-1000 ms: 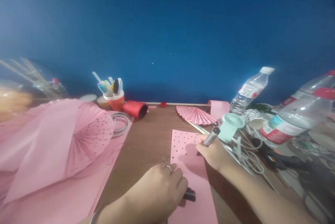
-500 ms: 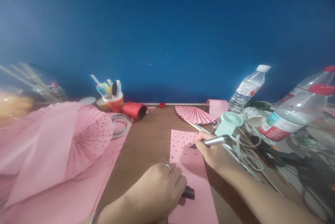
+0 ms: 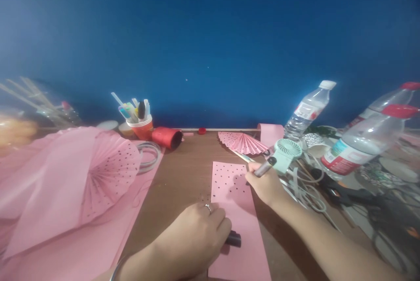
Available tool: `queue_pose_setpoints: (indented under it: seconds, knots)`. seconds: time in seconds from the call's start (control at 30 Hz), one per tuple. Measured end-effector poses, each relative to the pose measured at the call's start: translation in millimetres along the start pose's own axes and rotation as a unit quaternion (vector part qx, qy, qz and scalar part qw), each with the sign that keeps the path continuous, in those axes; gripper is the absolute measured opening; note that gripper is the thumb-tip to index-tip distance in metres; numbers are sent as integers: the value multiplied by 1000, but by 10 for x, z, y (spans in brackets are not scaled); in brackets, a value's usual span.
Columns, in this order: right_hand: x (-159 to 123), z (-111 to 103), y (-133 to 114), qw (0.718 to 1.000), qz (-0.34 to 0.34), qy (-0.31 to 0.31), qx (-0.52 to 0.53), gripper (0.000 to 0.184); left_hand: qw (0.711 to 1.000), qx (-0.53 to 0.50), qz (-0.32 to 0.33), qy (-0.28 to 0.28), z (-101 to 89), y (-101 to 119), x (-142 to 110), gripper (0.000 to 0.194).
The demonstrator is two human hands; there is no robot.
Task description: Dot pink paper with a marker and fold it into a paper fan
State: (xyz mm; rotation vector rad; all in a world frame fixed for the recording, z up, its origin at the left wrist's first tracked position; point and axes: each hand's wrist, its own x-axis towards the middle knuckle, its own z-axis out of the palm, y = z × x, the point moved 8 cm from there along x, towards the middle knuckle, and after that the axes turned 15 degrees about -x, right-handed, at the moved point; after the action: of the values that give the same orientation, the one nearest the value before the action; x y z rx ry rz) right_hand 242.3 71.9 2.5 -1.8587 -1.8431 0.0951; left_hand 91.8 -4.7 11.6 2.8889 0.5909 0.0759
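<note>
A pink paper strip (image 3: pixel 236 224) lies lengthwise on the brown table, with black dots over its far part. My right hand (image 3: pixel 264 184) is closed around a silver marker (image 3: pixel 265 166), its tip by the strip's right edge among the dots. Curled on the strip's left edge, my left hand (image 3: pixel 203 233) wears a ring and grips a black marker cap (image 3: pixel 233 239) that sticks out to the right. Beyond the strip rests a small dotted pink paper fan (image 3: pixel 241 142).
Left lie large pink sheets and a bigger dotted paper fan (image 3: pixel 113 171). Behind stand a cup of pens (image 3: pixel 141 128) and a red thread spool (image 3: pixel 166 138). At right are a mint handheld fan (image 3: pixel 287 154), white cables (image 3: pixel 305 193), plastic bottles (image 3: pixel 354 152) and a black glue gun (image 3: pixel 351 195).
My right hand has shifted the marker toward the strip's right edge, and the marker now tilts more upright. My left hand stays on the strip with the cap.
</note>
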Motion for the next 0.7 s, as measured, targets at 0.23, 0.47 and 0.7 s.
queue_pose_setpoints:
  seconds: [0.23, 0.47, 0.7]
  knots:
    - [-83, -20, -15, 1000, -8, -6, 13, 26, 1000, -12, -1, -1, 6, -13, 3, 11]
    - [-142, -218, -273, 998, -32, -15, 49, 23, 1000, -17, 7, -1, 3, -9, 8, 13]
    - [-163, -23, -636, 990, -58, -96, 90, 18, 999, -15, 17, 23, -30, -12, -5, 11]
